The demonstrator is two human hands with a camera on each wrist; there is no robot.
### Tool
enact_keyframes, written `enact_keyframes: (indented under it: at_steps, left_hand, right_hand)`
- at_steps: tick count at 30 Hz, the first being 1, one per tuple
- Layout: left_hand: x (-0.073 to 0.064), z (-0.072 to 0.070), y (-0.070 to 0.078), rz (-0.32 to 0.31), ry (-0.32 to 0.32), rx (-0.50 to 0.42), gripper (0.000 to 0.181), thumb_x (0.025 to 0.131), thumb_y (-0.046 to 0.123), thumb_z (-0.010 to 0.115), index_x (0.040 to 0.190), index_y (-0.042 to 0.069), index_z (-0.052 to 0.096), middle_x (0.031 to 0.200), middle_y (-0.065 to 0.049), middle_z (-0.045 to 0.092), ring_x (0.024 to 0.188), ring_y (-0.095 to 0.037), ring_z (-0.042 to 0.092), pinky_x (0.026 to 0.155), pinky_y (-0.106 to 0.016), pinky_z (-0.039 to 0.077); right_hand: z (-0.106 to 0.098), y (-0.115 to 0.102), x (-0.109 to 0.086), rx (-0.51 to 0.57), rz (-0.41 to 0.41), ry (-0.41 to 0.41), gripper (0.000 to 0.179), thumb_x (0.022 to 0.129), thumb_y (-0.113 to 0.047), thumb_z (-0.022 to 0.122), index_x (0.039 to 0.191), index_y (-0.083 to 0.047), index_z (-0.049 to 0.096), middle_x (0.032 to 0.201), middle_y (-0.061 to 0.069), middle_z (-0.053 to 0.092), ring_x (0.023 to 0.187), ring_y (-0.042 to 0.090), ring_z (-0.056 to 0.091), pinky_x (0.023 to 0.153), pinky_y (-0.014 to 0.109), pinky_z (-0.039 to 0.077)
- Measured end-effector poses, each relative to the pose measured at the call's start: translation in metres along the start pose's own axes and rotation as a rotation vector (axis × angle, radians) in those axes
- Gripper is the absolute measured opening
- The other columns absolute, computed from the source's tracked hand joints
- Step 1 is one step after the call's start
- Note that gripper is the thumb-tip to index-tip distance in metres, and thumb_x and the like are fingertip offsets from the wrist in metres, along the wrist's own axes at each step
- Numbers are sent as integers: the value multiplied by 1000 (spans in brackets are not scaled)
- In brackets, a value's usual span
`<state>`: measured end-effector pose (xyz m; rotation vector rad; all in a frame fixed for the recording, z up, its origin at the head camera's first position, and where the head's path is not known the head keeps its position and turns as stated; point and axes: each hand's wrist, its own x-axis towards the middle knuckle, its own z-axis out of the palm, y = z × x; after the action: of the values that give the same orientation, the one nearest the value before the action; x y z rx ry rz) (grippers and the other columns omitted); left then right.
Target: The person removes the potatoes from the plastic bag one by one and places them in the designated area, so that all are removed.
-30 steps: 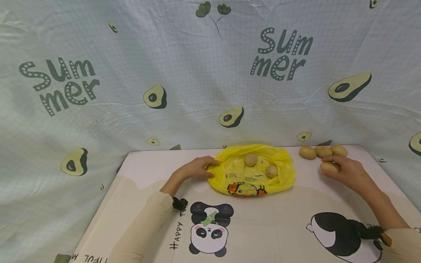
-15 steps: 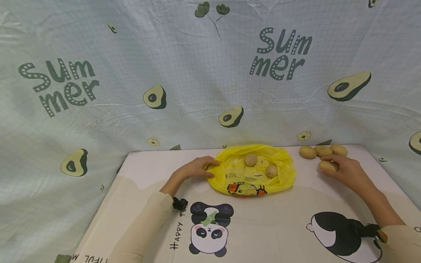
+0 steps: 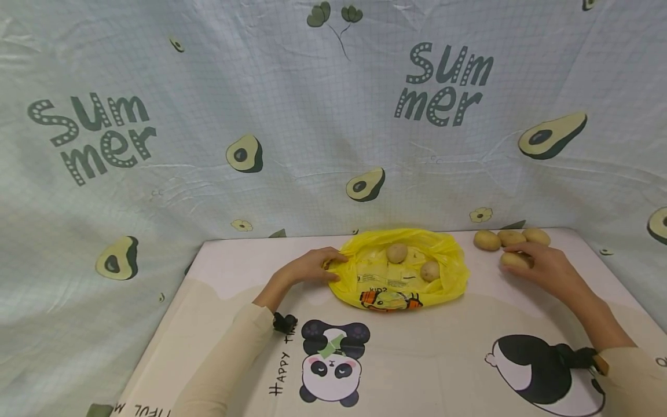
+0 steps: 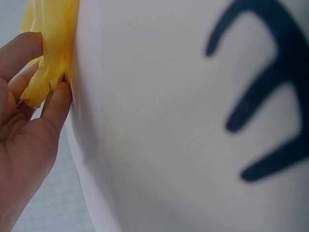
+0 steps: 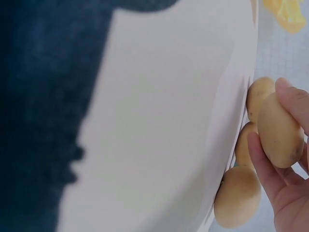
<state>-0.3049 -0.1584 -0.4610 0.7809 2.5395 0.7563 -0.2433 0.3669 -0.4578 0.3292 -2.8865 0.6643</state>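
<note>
A yellow plastic bag (image 3: 375,288) lies at the back middle of the table with its mouth spread wide. Inside it are two potatoes, one farther back (image 3: 397,253) and one to the right (image 3: 430,271). My left hand (image 3: 311,266) pinches the bag's left edge; in the left wrist view the gathered plastic (image 4: 55,43) passes between thumb and fingers. To the right of the bag, my right hand (image 3: 547,267) grips a potato (image 5: 280,130) between thumb and fingers. Three more potatoes sit in a row just behind it, the leftmost one (image 3: 487,240) nearest the bag.
The table's cloth (image 3: 417,359) carries a printed panda (image 3: 332,370) and a black-and-white figure (image 3: 537,370). A curtain (image 3: 292,116) with avocado prints hangs right along the table's back edge. The row of potatoes stands close to that edge.
My right hand has moved slightly left and back with the potato in its grip. The left hand and the bag have stayed in place.
</note>
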Motion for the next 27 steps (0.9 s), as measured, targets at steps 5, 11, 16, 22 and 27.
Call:
enact_keyframes:
  at_steps: [5, 11, 16, 22, 27]
  left_hand:
    - [0, 1, -1, -4, 3, -2, 49, 94, 21, 72, 141, 14, 61, 149, -7, 53, 141, -27, 45, 120, -46, 33]
    - [0, 0, 1, 1, 6, 2, 48, 95, 20, 72, 141, 14, 61, 148, -7, 53, 140, -28, 45, 119, -46, 34]
    - [0, 0, 1, 0, 7, 1, 48, 95, 20, 72, 141, 14, 61, 149, -6, 53, 141, -27, 44, 120, -46, 33]
    - [1, 0, 0, -9, 6, -7, 48, 94, 19, 72, 141, 14, 61, 149, -6, 53, 141, -27, 45, 120, -45, 34]
    - [1, 1, -1, -19, 5, 0, 48, 94, 21, 72, 141, 15, 62, 149, -5, 53, 141, -27, 44, 119, -46, 34]
  right_hand:
    - [1, 2, 3, -15, 3, -11, 47, 85, -28, 83, 119, 1, 68, 118, 31, 64, 105, 51, 57, 84, 67, 45]
    - [1, 4, 7, -44, 16, -16, 46, 85, -31, 82, 116, 2, 70, 109, 27, 66, 91, 43, 61, 76, 59, 49]
    - [-2, 5, 12, -54, 45, -118, 48, 87, -32, 81, 119, 2, 70, 110, 24, 67, 83, 29, 56, 69, 46, 49]
    - [-8, 4, 15, -62, -6, -204, 43, 87, -26, 80, 119, 0, 70, 121, 28, 65, 96, 36, 59, 81, 57, 51]
    - [-15, 7, 9, -67, -131, -241, 52, 76, -15, 88, 121, 1, 68, 121, 27, 65, 104, 44, 61, 87, 63, 50]
